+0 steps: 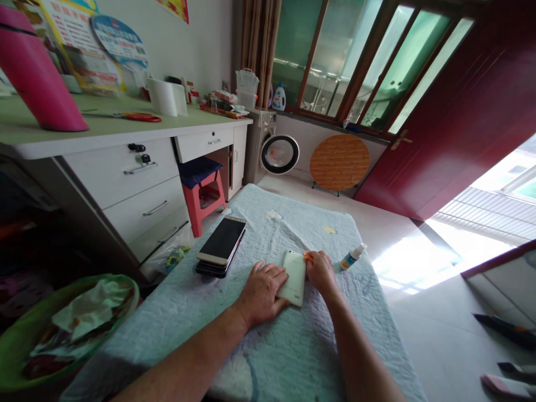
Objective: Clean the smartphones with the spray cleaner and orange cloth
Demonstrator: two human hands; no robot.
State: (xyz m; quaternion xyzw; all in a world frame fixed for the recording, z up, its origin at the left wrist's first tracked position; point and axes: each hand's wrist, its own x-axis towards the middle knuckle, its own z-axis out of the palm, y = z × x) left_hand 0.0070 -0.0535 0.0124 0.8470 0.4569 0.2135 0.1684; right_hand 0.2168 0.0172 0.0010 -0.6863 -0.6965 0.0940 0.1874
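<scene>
A white smartphone (294, 279) lies back side up on the pale blue cloth covering the table. My left hand (262, 293) holds it along its left side, with the fingertips on the edge and the thumb near the bottom. Pinched in my right hand (320, 272) is a small orange cloth (308, 256), pressed at the phone's upper right edge; most of the cloth is hidden by the fingers. To the left, a gold-framed phone (223, 240) rests screen up on top of another dark phone. A small spray bottle (353, 256) lies to the right of my right hand.
At the lower left stands a green waste basket (132, 296) with crumpled paper inside. A desk (218, 125) with drawers runs along the left, bearing a pink flask (42, 72) and scissors (140, 117). A pink stool (205, 195) stands beside it. Beyond is an open washing machine (263, 125).
</scene>
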